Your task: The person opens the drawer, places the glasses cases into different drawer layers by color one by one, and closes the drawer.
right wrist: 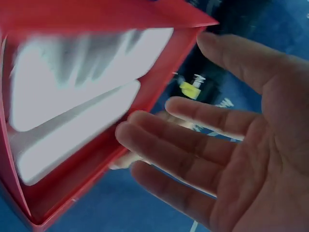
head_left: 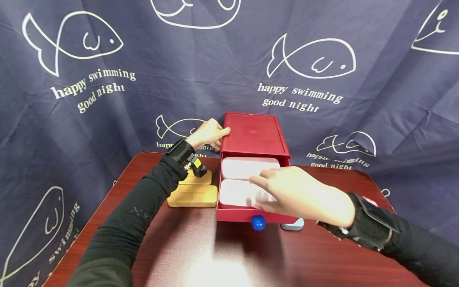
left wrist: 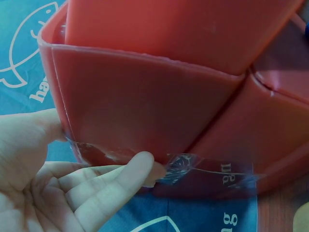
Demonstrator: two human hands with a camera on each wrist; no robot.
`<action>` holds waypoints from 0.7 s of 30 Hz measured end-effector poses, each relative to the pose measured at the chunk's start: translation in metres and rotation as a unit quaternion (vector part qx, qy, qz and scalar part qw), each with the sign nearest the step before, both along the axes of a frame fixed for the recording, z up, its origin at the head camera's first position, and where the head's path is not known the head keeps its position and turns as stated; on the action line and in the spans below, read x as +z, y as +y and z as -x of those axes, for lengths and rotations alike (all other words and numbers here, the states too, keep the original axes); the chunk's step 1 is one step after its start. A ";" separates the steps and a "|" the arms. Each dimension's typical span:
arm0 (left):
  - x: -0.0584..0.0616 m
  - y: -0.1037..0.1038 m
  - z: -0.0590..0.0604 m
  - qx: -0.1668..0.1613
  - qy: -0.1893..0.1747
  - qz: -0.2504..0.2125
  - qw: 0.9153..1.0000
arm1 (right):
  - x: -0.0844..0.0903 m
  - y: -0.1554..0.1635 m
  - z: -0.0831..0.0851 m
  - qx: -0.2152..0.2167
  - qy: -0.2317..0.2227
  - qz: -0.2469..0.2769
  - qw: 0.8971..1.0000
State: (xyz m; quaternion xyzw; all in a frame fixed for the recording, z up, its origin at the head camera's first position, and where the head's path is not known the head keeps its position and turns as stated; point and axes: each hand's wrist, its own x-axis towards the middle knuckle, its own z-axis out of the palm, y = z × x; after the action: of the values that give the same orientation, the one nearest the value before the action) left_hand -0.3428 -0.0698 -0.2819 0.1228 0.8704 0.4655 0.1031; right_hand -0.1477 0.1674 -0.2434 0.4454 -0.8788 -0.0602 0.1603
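A red drawer box [head_left: 252, 133] stands on the table with its drawer [head_left: 234, 215] pulled out towards me, a round blue knob [head_left: 258, 223] on the front. Two white rounded cases [head_left: 247, 165] lie one behind the other inside the drawer. My left hand [head_left: 209, 132] grips the box at its rear left edge, thumb over the top; the left wrist view shows its fingers [left wrist: 108, 193] against the red side wall. Over the drawer's right part hovers my right hand [head_left: 294, 189], fingers loosely extended. Nothing sits in its palm in the right wrist view.
Left of the drawer lie two yellow cases [head_left: 193, 196], one behind the other, the rear one partly covered by my left wrist. A pale blue item [head_left: 292, 226] peeks out by the drawer's right front corner. A dark blue curtain [head_left: 201, 59] hangs behind the table.
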 end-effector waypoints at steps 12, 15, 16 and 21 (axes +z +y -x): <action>0.000 -0.001 -0.001 0.000 0.006 0.008 1.000 | -0.037 -0.001 -0.036 0.106 0.132 0.131 0.977; -0.001 -0.001 -0.001 -0.001 0.006 0.009 1.000 | -0.048 -0.004 -0.038 0.144 0.192 0.146 0.960; -0.001 -0.001 -0.001 -0.002 0.007 0.010 1.000 | -0.051 -0.005 -0.039 0.154 0.211 0.148 0.954; -0.002 -0.002 0.001 -0.001 0.007 0.013 1.000 | -0.069 -0.002 -0.039 0.164 0.261 0.126 0.943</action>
State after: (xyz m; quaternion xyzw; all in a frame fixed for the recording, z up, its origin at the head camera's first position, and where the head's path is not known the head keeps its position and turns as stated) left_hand -0.3443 -0.0714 -0.2835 0.1259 0.8768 0.4535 0.0988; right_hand -0.1085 0.1650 -0.3121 0.5285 -0.7211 -0.0358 0.4466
